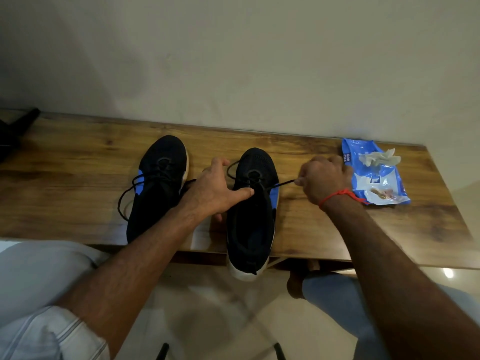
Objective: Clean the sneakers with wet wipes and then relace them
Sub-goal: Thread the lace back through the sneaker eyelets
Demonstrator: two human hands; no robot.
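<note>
The black knit sneaker with blue side panel and white sole (250,216), the one being laced, lies on the brown wooden bench (78,162) with its toe toward the wall and its heel hanging a little over the near edge of the bench. Its thin black lace (283,183) runs out taut from the eyelets to the right side, where the right hand (323,178) pinches the lace end between curled fingers; I judge it is pulling the lace through to tighten it. The left hand (218,189) rests on this sneaker from the left, thumb stretched across the tongue and fingers spread wide along the side, holding nothing (probably it only steadies the shoe so the pull does not drag it). A loop of the same lace rises just beside the left fingers. To the left of this sneaker, near but apart, stands the second black and blue sneaker (158,185), its lace hanging loose in a large loop on its left side. To the right, beyond the right hand, lies the blue plastic pack of wet wipes (374,178) with a crumpled white used wipe (378,157) on top, so the cleaning seems finished.
</note>
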